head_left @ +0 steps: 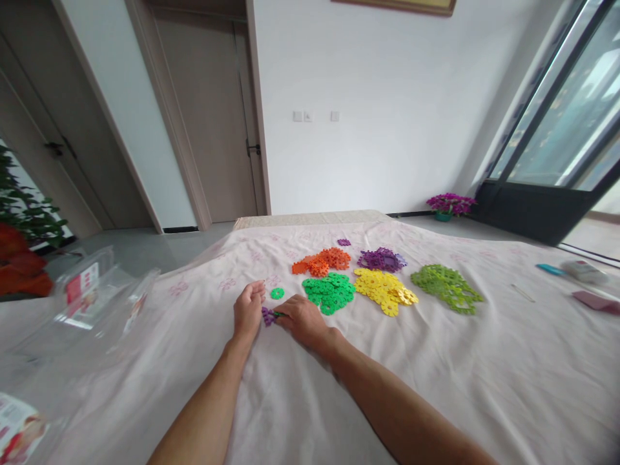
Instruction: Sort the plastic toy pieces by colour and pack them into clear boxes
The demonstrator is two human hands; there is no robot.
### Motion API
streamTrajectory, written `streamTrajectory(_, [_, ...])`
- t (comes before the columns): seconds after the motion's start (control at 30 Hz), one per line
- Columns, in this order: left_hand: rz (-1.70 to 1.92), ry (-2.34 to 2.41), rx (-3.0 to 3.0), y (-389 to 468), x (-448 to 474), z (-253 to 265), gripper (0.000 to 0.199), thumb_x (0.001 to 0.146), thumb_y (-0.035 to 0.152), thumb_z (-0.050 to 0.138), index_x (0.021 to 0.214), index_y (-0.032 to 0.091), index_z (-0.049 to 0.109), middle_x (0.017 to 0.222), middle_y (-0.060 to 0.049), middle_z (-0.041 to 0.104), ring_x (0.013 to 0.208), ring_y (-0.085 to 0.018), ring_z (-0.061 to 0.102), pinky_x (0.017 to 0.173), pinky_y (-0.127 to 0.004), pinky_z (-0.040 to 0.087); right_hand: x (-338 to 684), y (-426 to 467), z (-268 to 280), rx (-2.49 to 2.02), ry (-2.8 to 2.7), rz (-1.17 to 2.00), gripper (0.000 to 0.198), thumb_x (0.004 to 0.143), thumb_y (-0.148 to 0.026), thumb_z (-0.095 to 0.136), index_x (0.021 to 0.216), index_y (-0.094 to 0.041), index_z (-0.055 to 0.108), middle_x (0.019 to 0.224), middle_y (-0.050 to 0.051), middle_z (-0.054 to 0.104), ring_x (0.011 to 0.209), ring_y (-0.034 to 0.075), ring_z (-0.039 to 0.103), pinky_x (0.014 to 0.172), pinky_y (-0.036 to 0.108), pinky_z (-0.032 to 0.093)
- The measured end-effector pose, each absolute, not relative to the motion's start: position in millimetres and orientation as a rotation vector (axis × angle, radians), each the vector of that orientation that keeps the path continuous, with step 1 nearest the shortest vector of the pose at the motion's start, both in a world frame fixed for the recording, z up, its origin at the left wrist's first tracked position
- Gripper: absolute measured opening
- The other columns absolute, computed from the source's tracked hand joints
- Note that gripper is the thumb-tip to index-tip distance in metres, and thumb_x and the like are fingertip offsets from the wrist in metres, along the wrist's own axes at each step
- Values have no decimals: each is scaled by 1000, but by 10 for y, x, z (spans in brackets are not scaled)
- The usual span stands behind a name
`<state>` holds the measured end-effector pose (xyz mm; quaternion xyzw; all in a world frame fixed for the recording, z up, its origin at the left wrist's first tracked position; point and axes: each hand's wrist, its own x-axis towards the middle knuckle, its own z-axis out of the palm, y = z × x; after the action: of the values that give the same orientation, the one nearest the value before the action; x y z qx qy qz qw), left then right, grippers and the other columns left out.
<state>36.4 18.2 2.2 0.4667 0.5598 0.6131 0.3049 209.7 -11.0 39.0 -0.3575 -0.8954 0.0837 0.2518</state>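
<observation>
My right hand (303, 315) is closed in a pinch on a small green plastic interlocking piece, mostly covered by the fingers. A purple notched piece (267, 316) meets it at the fingertips and seems joined to it. Beside the purple piece, my left hand (248, 311) rests on its edge with curled fingers; what they hold, if anything, is hidden. A single green notched disc (277, 293) lies flat just beyond the hands. Close to the right hand is a pile of green discs (330, 292), with an orange pile (323, 261) behind it.
Further right lie yellow discs (382, 287), purple pieces (380, 259) and light-green pieces (445, 286). One purple piece (343, 242) sits apart at the back. Clear plastic packaging (104, 303) is at left. The pale cloth (436, 374) is wrinkled; small items, including a blue one (550, 269), lie far right.
</observation>
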Motion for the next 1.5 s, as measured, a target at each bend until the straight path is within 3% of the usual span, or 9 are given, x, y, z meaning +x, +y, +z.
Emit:
streamTrajectory(0.33, [1514,1760,1428,164,293,19,31,78,18,50,102,22,68,108,-6,73,100,-20,67,92,-32,50,2310,16,394,-1244,-2130,140,22,94,-31,54,109,-24,68,97,5,71,93,20,59,82,28,40])
streamTrajectory(0.6, [1467,1778,1479,139,301,34,29,77,18,52,99,23,70,106,-5,73,101,-21,66,93,-33,48,2732,202,468,-1423,-1871,-7,21,95,-31,48,99,-24,67,93,3,69,91,19,56,81,28,36])
streamTrajectory(0.77, [1457,1773,1472,152,301,23,31,78,17,50,99,24,70,105,-5,73,100,-21,67,90,-33,49,2827,218,477,-1473,-1754,-130,22,94,-28,49,102,-23,68,105,6,67,99,22,51,89,34,34])
streamTrajectory(1.03, [1462,1773,1490,154,290,16,30,76,18,52,98,24,71,104,-4,74,100,-21,67,91,-32,49,2489,-43,489,-1099,-2248,51,23,96,-31,48,102,-24,70,102,7,67,98,21,52,87,34,37])
streamTrajectory(1.23, [1460,1767,1512,149,293,31,31,75,16,50,96,24,71,102,-4,74,98,-21,67,90,-31,49,2285,-233,470,-843,-2529,113,34,92,-38,57,124,-28,60,120,5,64,114,23,49,95,36,35])
streamTrajectory(1.5, [1462,1783,1515,168,290,-2,30,76,16,49,95,24,71,102,-5,74,99,-21,66,91,-31,48,2232,-202,437,-827,-2593,92,19,93,-34,55,101,-25,70,93,3,68,93,19,55,83,31,37])
